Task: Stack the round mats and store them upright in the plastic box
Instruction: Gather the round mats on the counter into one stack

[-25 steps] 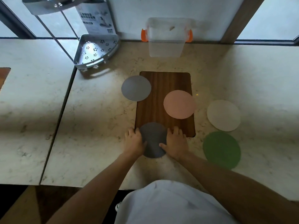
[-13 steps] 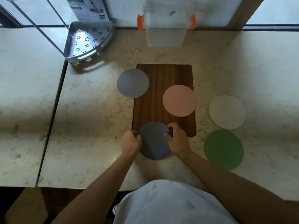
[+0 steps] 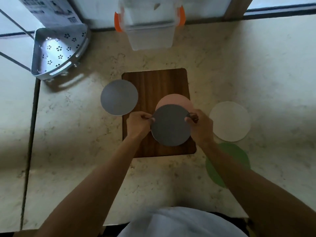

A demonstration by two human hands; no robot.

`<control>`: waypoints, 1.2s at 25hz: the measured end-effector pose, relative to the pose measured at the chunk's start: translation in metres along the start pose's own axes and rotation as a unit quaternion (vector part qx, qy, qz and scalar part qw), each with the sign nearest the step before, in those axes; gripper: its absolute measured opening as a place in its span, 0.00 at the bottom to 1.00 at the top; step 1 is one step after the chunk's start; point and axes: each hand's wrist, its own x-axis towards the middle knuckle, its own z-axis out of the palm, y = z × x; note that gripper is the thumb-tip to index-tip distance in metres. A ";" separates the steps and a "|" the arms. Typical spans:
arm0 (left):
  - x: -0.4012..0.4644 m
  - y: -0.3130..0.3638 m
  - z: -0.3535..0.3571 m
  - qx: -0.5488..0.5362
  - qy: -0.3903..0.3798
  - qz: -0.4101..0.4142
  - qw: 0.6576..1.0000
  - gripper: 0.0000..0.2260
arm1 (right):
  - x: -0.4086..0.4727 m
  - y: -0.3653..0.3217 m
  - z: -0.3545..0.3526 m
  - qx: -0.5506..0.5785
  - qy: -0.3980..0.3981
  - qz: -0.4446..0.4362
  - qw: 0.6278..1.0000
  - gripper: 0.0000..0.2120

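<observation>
Both hands hold a dark grey round mat (image 3: 171, 125) by its edges above the wooden board (image 3: 150, 86): my left hand (image 3: 139, 124) pinches its left rim, my right hand (image 3: 201, 125) its right rim. The mat covers most of a pink mat (image 3: 174, 99) lying on the board. A lighter grey mat (image 3: 119, 97) overlaps the board's left edge. A white mat (image 3: 230, 123) and a green mat (image 3: 239, 156), partly hidden by my right forearm, lie on the counter to the right. The clear plastic box (image 3: 150, 33) with orange latches stands at the back.
A perforated metal corner shelf (image 3: 56, 52) sits at the back left with a printed card (image 3: 51, 11) behind it. A dark seam (image 3: 32, 120) splits the marble counter on the left. The counter's front edge runs just before my body.
The dark grey mat was lifted off the counter's near side and carried forward and right, over the pink mat. Both hands went from flat beside it to gripping its rim.
</observation>
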 end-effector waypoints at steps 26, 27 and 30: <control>0.049 0.015 0.045 0.131 0.069 0.114 0.982 0.09 | 0.056 0.014 0.016 -0.129 0.048 -0.010 0.990 0.15; 0.050 0.016 0.046 0.127 0.063 0.103 0.984 0.08 | 0.057 0.013 0.016 -0.124 0.047 -0.001 0.991 0.15; 0.052 0.020 0.047 0.108 0.049 0.065 0.991 0.08 | 0.062 0.009 0.015 -0.099 0.039 0.028 0.994 0.15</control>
